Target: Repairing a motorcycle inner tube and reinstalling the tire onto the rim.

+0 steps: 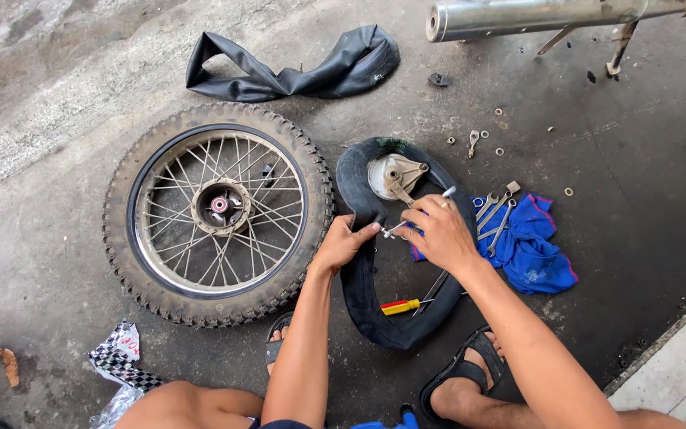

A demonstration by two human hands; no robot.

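your left hand (341, 245) pinches the inner tube (375, 318) at its left edge, steadying it on the floor just right of the spoked wheel (217, 213). your right hand (441, 233) is closed round a thin metal tool (421, 210), tip aimed toward your left fingers. what the tip meets is too small to tell. spanners (498, 213) lie within reach on the blue rag (532, 250); the screwdriver (400, 306) is partly hidden.

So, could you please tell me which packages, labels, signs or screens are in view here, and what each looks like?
Crumpled plastic wrapper: on the concrete floor at lower left, below the spoked knobbly wheel; black-and-white chequered with a white patch bearing red print.
No signs or screens are in view.
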